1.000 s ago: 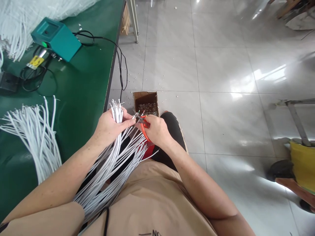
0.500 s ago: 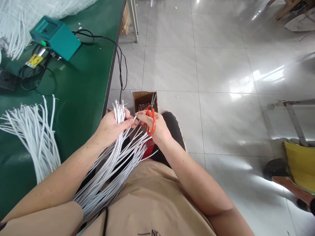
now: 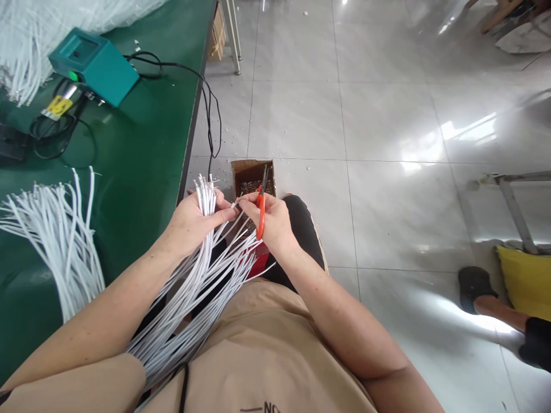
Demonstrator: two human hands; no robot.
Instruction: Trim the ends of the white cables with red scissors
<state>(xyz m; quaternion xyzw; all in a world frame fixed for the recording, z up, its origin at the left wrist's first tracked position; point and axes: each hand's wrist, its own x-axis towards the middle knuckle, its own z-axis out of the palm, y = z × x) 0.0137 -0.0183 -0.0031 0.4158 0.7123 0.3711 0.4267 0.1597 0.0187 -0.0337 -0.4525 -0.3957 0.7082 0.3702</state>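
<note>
A bundle of white cables (image 3: 205, 246) runs across my lap, and my left hand (image 3: 193, 221) is wrapped round it near the upper ends. My left thumb and fingertips also pinch one cable end (image 3: 233, 205) beside the bundle. My right hand (image 3: 271, 221) holds red-handled scissors (image 3: 260, 215), their blades pointing up and away from me. The right fingertips meet the same cable end, where small coloured bits show. Below both hands is an open cardboard box (image 3: 253, 166) with small scraps inside.
On the green table (image 3: 142, 137) at the left lie another white cable bundle (image 3: 71, 246), a teal device (image 3: 97, 66) with black cords, and bagged cables (image 3: 26, 51). Small scraps dot the floor. At the right are another person's foot (image 3: 476, 289) and a yellow object (image 3: 527, 284).
The scissors have turned in my right hand, so their handles look narrower. Coloured bits now show at the pinched cable end. The other person's foot and leg have shifted at the right.
</note>
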